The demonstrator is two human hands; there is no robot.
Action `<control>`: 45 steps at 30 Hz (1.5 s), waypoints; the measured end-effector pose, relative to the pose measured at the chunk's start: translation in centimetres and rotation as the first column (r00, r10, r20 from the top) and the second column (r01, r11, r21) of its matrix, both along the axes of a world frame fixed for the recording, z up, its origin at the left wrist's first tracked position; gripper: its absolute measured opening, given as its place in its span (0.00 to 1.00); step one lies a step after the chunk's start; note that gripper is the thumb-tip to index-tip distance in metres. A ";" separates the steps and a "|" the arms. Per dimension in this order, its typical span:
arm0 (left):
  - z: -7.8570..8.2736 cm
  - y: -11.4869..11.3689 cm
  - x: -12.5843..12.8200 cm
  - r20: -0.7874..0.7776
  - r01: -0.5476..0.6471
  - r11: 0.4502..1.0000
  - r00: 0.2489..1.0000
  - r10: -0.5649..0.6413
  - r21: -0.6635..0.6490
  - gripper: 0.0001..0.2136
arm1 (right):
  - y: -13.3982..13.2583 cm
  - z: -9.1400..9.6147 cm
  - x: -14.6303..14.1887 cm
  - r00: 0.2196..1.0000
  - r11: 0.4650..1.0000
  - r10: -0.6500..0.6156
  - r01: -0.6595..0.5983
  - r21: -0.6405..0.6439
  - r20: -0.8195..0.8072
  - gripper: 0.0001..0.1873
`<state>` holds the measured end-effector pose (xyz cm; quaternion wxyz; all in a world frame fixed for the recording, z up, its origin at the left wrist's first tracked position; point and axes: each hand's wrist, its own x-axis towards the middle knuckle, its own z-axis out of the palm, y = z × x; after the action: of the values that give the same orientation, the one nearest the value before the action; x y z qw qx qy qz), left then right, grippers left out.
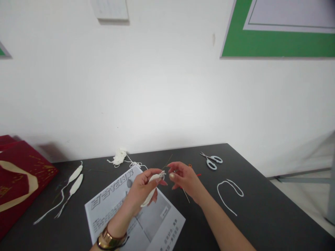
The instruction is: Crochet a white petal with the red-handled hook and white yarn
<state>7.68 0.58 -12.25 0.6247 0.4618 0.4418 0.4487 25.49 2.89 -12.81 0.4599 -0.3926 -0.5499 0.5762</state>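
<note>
My left hand (142, 190) is closed around a white crocheted petal (149, 196), its worked end and loose strands poking up at the fingertips. Close beside it, my right hand (184, 178) is curled, with thumb and index finger near those strands. Whatever it pinches is too small to make out. A thin dark wire (168, 160) slants up past the index fingertip. Beneath the hands lies a printed sheet (107, 209). A thin stick (186, 196) and some red and orange pieces (190, 166) show partly behind my right hand.
Scissors (211, 161) and a loose piece of white yarn (218, 190) lie on the dark table (264, 209) to the right. At the left are two white crocheted petals (76, 183) with tails and a red bag (23, 181). Tangled white yarn (119, 157) rests against the wall.
</note>
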 end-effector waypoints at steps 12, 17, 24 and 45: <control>-0.1 -0.6 0.5 0.049 0.066 0.997 0.996 -0.068 0.025 0.13 | -1.0 -0.3 -1.6 0.996 0.995 -0.047 0.039 0.097 0.077 0.09; 0.2 -0.6 0.3 0.191 0.045 0.999 0.981 -0.040 -0.026 0.11 | -0.8 0.3 -1.0 0.997 0.996 -0.055 0.058 0.066 -0.047 0.11; 0.5 -0.7 0.6 0.198 -0.015 0.999 0.980 0.022 -0.038 0.13 | -0.9 0.3 -1.0 0.984 0.999 0.027 -0.035 -0.042 -0.175 0.13; -0.3 -1.2 0.6 0.074 -0.168 0.964 0.985 0.156 0.206 0.15 | -1.1 0.8 -0.4 0.995 0.995 0.097 -0.097 -0.011 -0.009 0.18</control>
<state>8.33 -0.57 -12.51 0.5458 0.4748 0.4097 0.5557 25.13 1.76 -12.05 0.4314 -0.3659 -0.5630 0.6026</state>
